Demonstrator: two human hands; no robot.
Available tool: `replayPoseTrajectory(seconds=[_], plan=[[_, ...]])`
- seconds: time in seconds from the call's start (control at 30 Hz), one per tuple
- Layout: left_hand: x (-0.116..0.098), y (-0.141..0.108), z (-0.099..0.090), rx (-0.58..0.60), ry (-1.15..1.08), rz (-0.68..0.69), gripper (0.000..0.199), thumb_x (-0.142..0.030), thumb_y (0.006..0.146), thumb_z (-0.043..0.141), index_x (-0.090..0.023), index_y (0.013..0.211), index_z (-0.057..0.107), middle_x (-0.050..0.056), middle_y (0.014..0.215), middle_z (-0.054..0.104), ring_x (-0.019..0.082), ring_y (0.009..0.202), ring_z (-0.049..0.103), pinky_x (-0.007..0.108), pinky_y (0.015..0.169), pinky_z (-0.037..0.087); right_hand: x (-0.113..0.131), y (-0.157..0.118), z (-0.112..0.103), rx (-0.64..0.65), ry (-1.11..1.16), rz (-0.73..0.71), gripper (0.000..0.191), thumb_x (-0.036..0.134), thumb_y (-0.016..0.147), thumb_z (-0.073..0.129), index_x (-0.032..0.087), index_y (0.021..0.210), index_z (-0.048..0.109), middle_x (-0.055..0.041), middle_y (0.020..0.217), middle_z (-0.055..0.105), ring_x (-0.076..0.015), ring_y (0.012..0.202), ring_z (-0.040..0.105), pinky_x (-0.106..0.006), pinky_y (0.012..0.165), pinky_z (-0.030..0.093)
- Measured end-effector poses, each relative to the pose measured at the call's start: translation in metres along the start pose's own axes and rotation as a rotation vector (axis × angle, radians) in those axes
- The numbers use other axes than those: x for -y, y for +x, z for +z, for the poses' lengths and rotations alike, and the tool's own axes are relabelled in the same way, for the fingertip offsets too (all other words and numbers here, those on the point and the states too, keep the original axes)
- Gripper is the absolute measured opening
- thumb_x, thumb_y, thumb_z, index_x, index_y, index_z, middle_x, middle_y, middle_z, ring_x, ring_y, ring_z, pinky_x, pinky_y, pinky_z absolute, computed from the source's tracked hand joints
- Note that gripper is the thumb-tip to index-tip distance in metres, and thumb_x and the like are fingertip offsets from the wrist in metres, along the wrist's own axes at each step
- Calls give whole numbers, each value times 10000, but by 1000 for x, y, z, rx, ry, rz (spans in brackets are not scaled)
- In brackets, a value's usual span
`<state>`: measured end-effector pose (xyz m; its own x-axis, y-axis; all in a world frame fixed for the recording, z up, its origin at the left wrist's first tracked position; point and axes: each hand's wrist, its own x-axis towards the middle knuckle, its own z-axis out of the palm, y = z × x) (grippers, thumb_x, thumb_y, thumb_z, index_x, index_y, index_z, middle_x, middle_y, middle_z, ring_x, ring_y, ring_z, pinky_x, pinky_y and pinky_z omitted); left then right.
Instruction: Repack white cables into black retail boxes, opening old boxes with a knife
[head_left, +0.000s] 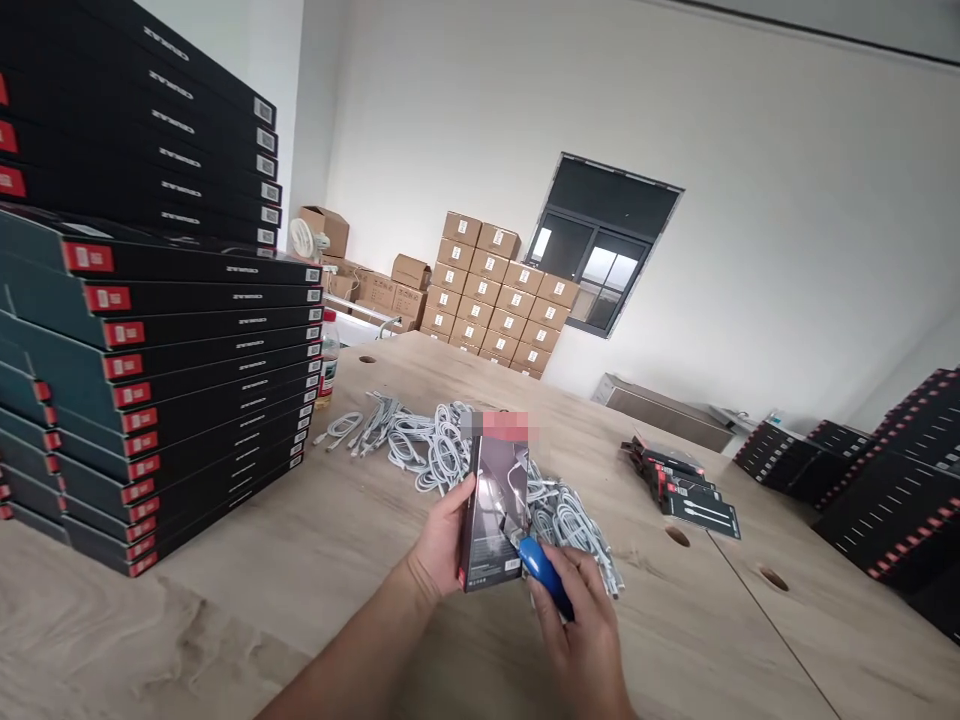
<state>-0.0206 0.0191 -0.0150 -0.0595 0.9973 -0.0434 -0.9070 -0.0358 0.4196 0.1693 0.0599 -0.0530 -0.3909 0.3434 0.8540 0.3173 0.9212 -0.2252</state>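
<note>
Upright above the table, a slim dark cable box (493,505) is gripped along its left side by my left hand (441,540). A cable is printed on its face, and its top edge is blurred out. My right hand (581,620) is closed round a blue utility knife (541,572). The knife's metal tip lies against the lower right of the box face; whether it cuts in, I cannot tell. Behind the box, coiled grey-white cables (442,445) are heaped on the wooden table (360,610), with more coils (574,525) to the right.
Tall stacks of black boxes (225,400) stand at the left, beside a bottle (328,360). Several small dark packages (686,490) lie to the right, near round table holes (677,537). More black boxes (892,500) stand far right; brown cartons (484,290) are piled by the wall.
</note>
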Motion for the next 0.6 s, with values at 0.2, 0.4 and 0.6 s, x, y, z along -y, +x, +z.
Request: replayPoseTrajectory(seconds=[0.2, 0.4, 0.6], plan=[[1, 2, -1, 33, 15, 1, 406, -441, 908, 606, -93, 1080, 728, 157, 871, 787, 334, 839, 761, 472, 875, 587, 0, 0, -1, 6, -7, -15, 283, 242, 997, 582, 240, 1268, 663, -89, 1074, 679, -200, 974, 705, -306, 828, 620], [2, 2, -1, 55, 26, 8, 387, -434, 895, 622, -96, 1051, 731, 159, 868, 786, 329, 820, 761, 470, 862, 592, -1, -2, -1, 17, -9, -1, 295, 248, 992, 593, 246, 1278, 661, -86, 1093, 680, -199, 989, 705, -306, 842, 620], [2, 2, -1, 83, 36, 1, 391, -436, 892, 616, -108, 1071, 731, 155, 887, 787, 329, 847, 759, 467, 879, 584, -1, -3, 0, 25, 16, 19, 284, 253, 982, 609, 258, 1257, 678, -78, 1081, 689, -199, 975, 707, -313, 840, 622]])
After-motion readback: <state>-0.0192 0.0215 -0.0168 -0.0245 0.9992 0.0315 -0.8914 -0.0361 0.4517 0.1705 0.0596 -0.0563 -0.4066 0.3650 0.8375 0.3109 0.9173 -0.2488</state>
